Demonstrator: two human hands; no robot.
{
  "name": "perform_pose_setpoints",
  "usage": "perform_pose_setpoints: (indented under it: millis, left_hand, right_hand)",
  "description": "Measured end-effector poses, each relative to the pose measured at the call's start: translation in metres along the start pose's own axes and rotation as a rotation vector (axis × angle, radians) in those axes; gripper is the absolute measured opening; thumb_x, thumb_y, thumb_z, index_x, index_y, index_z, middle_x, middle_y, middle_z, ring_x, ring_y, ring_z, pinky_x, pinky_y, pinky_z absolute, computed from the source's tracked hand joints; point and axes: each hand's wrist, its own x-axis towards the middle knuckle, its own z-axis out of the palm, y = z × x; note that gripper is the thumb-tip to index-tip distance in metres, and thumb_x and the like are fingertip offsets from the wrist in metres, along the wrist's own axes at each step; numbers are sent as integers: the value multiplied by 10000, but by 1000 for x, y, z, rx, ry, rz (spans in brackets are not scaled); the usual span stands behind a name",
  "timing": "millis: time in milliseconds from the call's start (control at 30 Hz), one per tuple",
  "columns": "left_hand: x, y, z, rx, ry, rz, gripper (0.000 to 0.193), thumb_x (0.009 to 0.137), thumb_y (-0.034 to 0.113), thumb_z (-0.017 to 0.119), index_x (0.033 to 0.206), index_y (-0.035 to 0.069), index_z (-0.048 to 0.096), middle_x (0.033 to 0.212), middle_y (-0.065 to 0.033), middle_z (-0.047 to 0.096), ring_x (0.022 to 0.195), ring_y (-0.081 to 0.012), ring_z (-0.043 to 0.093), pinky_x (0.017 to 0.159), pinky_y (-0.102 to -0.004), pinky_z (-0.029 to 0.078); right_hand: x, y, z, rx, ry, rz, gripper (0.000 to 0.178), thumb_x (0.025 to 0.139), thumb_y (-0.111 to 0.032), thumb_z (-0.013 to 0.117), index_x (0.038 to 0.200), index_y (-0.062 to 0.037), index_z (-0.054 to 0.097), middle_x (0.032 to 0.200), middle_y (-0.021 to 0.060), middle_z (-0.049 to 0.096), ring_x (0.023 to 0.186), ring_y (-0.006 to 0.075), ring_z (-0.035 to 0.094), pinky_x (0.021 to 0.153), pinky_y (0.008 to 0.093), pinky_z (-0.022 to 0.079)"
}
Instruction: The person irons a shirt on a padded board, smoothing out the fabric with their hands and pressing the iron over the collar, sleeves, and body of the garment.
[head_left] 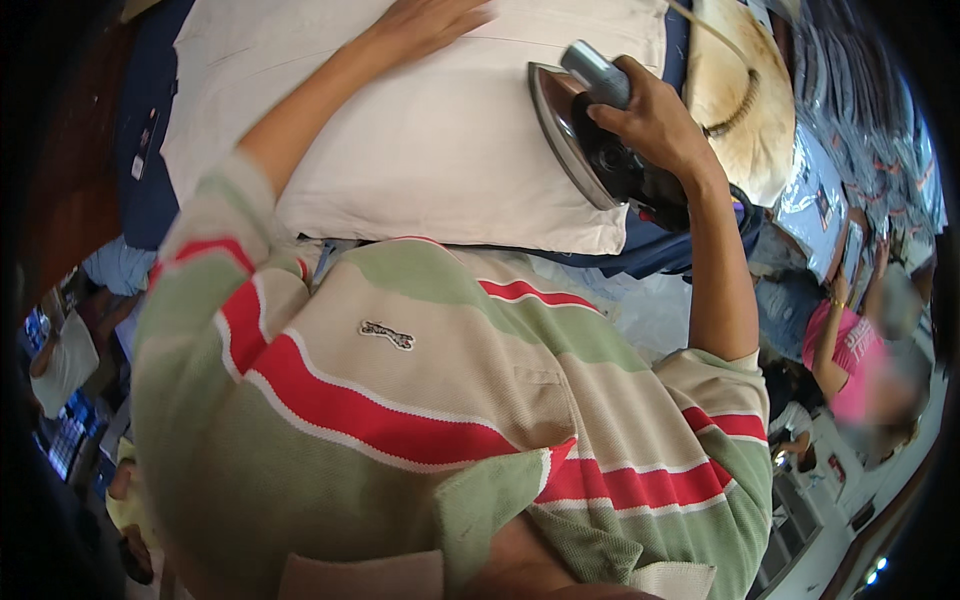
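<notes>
On the upper right of the head view, the right hand is closing firmly around the grey handle of an electric iron, with fingers wrapping fully and no gap showing. The iron is tilting on its side, its shiny metal soleplate facing left toward the white cloth and its dark body sitting under the palm. It is hanging at the right edge of that cloth, near the near corner.

At the top centre, the left hand is lying flat and spread open on the white cloth, palm down, gripping nothing.

The white cloth is covering most of a dark blue padded board, whose bare surface is showing along the left side and under the near edge. The near edge of the cloth is running just beyond the person's striped shirt. The widest open stretch of cloth is lying between the two hands. A scorched, cream-coloured pad is sitting just beyond the iron on the right.

The white cloth is looking smooth, thick and softly folded at its near edge.
</notes>
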Motion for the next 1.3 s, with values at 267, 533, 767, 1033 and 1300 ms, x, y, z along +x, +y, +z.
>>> perform_pose_setpoints:
  millis: [267, 533, 767, 1033, 1300]
  left_hand:
    - [-262, 5, 65, 198, 782, -548, 362, 883, 215, 495, 1237, 141, 521, 1268, -75, 506, 1220, -263, 423, 979, -419, 296]
    - [-301, 3, 93, 291, 770, -738, 401, 890, 283, 460, 1276, 175, 477, 1355, -26, 424, 1281, -217, 343, 1007, -438, 207]
    - [-297, 3, 90, 297, 755, -729, 416, 847, 241, 489, 1257, 172, 492, 1335, -27, 439, 1257, -231, 360, 991, -454, 217]
    - [-296, 2, 88, 286, 747, -707, 417, 833, 242, 492, 1241, 156, 502, 1325, -29, 443, 1246, -214, 364, 963, -448, 222]
    - [-269, 9, 51, 147, 681, -548, 400, 864, 258, 500, 1251, 154, 506, 1358, -55, 407, 1278, -235, 331, 991, -468, 210]
  right_hand:
    - [34, -85, 63, -126, -257, -387, 373, 718, -202, 632, 999, 17, 519, 748, 208, 593, 720, 337, 596, 673, 405, 455]
    - [7, -66, 50, -113, -204, -177, 454, 715, -245, 636, 1060, 24, 515, 834, 231, 614, 809, 354, 609, 715, 416, 465]
    - [-83, 12, 23, 37, 167, 407, 441, 682, -218, 626, 1019, 50, 529, 730, 158, 602, 567, 203, 580, 549, 325, 472]
    - [-15, 69, -31, 224, 365, 392, 365, 681, -196, 627, 943, 45, 545, 694, 87, 581, 520, 152, 541, 474, 290, 438]
    - [-31, 19, 11, 26, 170, 213, 536, 680, -215, 658, 1098, 78, 495, 745, 149, 605, 583, 187, 578, 563, 317, 471]
